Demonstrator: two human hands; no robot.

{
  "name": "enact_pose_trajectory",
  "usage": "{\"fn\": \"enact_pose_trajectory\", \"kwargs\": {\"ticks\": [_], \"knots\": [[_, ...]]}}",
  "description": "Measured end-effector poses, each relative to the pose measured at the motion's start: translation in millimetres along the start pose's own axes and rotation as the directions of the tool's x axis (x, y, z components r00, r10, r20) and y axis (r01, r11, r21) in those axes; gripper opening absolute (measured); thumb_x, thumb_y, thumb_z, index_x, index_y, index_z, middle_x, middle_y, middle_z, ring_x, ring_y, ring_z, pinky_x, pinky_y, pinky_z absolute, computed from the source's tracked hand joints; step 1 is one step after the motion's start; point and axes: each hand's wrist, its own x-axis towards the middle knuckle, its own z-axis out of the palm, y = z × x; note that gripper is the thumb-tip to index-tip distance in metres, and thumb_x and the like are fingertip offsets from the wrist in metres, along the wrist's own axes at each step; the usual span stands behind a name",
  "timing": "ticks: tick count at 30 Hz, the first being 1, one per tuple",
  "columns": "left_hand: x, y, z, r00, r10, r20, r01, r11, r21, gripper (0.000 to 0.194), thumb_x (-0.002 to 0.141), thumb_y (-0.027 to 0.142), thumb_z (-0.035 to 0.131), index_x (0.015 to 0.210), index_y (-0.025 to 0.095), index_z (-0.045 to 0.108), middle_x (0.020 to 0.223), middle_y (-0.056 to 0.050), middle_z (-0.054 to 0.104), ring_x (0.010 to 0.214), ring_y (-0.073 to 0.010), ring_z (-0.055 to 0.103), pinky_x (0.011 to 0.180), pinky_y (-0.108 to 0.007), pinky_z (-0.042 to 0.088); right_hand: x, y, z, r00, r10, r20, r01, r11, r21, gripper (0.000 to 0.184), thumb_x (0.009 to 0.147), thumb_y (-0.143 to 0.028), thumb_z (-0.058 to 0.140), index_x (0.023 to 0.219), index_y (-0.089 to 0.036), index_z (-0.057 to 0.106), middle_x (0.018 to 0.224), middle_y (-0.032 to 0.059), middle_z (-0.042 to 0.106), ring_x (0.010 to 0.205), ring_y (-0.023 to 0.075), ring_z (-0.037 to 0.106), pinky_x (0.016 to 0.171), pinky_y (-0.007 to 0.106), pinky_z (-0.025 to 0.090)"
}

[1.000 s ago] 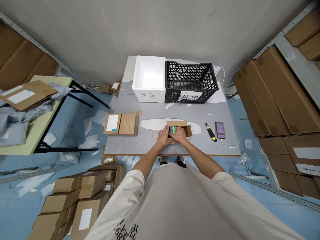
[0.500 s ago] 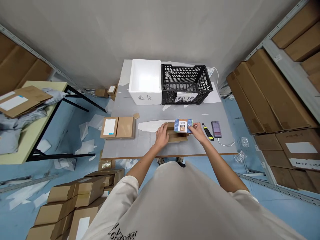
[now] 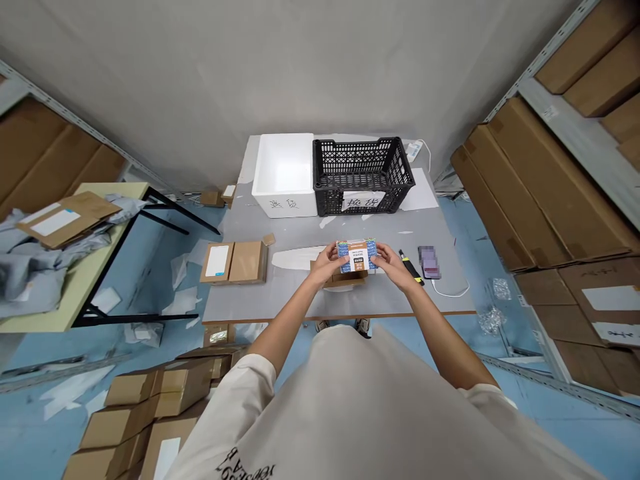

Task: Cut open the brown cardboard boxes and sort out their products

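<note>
Between my two hands is a small blue printed box (image 3: 357,256) with a white and orange label panel. My left hand (image 3: 326,264) grips its left end and my right hand (image 3: 393,265) its right end, thumbs on the front face. Below and behind it on the table sits an opened cardboard carton (image 3: 345,279), mostly hidden by the box and my left hand. Just right of my right hand lies a black and yellow box cutter (image 3: 412,268). A phone (image 3: 429,262) with a white cable is beside the cutter.
At the table's (image 3: 285,300) back stand a white foam bin (image 3: 290,205) and a black plastic crate (image 3: 364,200), each with handwritten characters. Two cardboard boxes (image 3: 234,261) sit at the left. A side table (image 3: 95,257) holds grey parcels. Stacked cartons (image 3: 150,400) stand on the floor.
My left hand has moved from the carton to the blue box, which both hands now hold. The box has shifted slightly left, its front turned toward me. The view has shifted a little.
</note>
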Motion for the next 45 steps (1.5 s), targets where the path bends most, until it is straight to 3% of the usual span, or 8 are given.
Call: {"fn": "enact_pose_trajectory", "kwargs": {"ticks": [7, 14, 20, 28, 31, 36, 40, 45], "knots": [[-10, 15, 14.5, 0.931, 0.363, 0.046, -0.326, 0.765, 0.555, 0.063, 0.080, 0.030, 0.074, 0.138, 0.024, 0.053, 0.141, -0.011, 0.055, 0.130, -0.0300, 0.052, 0.112, -0.048, 0.040, 2, -6, -21, 0.928, 0.367, 0.068, -0.373, 0.915, 0.154, 0.059, 0.090, -0.074, 0.047, 0.120, -0.025, 0.060, 0.109, 0.0107, 0.073, 0.090, 0.0239, 0.072, 0.073, 0.035, 0.060], [-28, 27, 29.2, 0.866, 0.406, 0.293, -0.470, 0.455, 0.757, 0.063, 0.081, 0.008, 0.051, 0.140, 0.030, 0.055, 0.159, -0.008, 0.034, 0.145, -0.0327, 0.034, 0.119, -0.049, 0.026, 6, -14, -19, 0.965, 0.261, 0.036, -0.261, 0.933, 0.246, 0.050, 0.078, -0.057, 0.074, 0.116, -0.027, 0.062, 0.106, 0.0058, 0.075, 0.093, 0.0236, 0.071, 0.077, 0.038, 0.060], [-25, 22, 37.8, 0.899, 0.416, 0.140, -0.388, 0.603, 0.697, 0.049, 0.088, 0.012, 0.047, 0.132, 0.030, 0.062, 0.146, -0.008, 0.047, 0.134, -0.0291, 0.045, 0.116, -0.046, 0.034, 15, -7, -21, 0.974, 0.072, -0.217, -0.042, 0.989, 0.140, 0.070, 0.068, -0.052, 0.082, 0.126, -0.027, 0.054, 0.121, 0.0077, 0.069, 0.106, 0.0244, 0.068, 0.086, 0.039, 0.059], [-14, 16, 58.3, 0.932, 0.313, -0.184, -0.188, 0.850, 0.493, 0.039, 0.093, 0.042, 0.062, 0.128, 0.024, 0.064, 0.133, -0.012, 0.057, 0.123, -0.0281, 0.057, 0.109, -0.044, 0.044, 9, -20, -4, 0.918, -0.286, -0.276, 0.209, 0.938, -0.277, 0.092, 0.076, -0.045, 0.076, 0.154, -0.029, 0.032, 0.147, 0.0120, 0.048, 0.135, 0.0288, 0.048, 0.111, 0.047, 0.043], [-10, 15, 59.8, 0.976, 0.104, -0.193, -0.073, 0.984, 0.166, 0.053, 0.089, 0.054, 0.067, 0.132, 0.023, 0.060, 0.133, -0.012, 0.061, 0.118, -0.0274, 0.062, 0.103, -0.044, 0.049, 2, -24, 5, 0.888, -0.405, -0.217, 0.267, 0.839, -0.474, 0.087, 0.082, -0.040, 0.070, 0.157, -0.030, 0.028, 0.149, 0.0117, 0.044, 0.138, 0.0310, 0.043, 0.116, 0.050, 0.036], [-6, 19, 59.2, 0.994, -0.070, -0.086, 0.047, 0.969, -0.243, 0.055, 0.088, 0.062, 0.066, 0.126, 0.024, 0.061, 0.134, -0.010, 0.064, 0.119, -0.0248, 0.064, 0.104, -0.043, 0.051, -9, -17, 17, 0.850, -0.525, -0.033, 0.342, 0.599, -0.724, 0.074, 0.090, -0.027, 0.056, 0.159, -0.034, 0.028, 0.152, 0.0104, 0.044, 0.144, 0.0359, 0.035, 0.118, 0.060, 0.026], [-1, 20, 52.8, 0.982, -0.177, -0.066, 0.144, 0.926, -0.349, 0.056, 0.084, 0.068, 0.066, 0.117, 0.022, 0.065, 0.125, -0.010, 0.068, 0.111, -0.0245, 0.067, 0.100, -0.043, 0.054, -15, -8, 20, 0.825, -0.519, 0.224, 0.470, 0.410, -0.781, 0.068, 0.092, -0.015, 0.048, 0.155, -0.039, 0.037, 0.153, 0.0066, 0.048, 0.147, 0.0339, 0.034, 0.119, 0.061, 0.018], [7, 9, 40.4, 0.951, -0.290, -0.106, 0.239, 0.910, -0.338, 0.051, 0.074, 0.058, 0.081, 0.106, 0.022, 0.065, 0.101, -0.007, 0.073, 0.097, -0.0209, 0.069, 0.088, -0.038, 0.057, -25, -5, 25, 0.811, -0.438, 0.388, 0.553, 0.356, -0.754, 0.066, 0.091, -0.012, 0.048, 0.152, -0.035, 0.042, 0.153, 0.0055, 0.050, 0.148, 0.0315, 0.035, 0.120, 0.060, 0.017]]}}
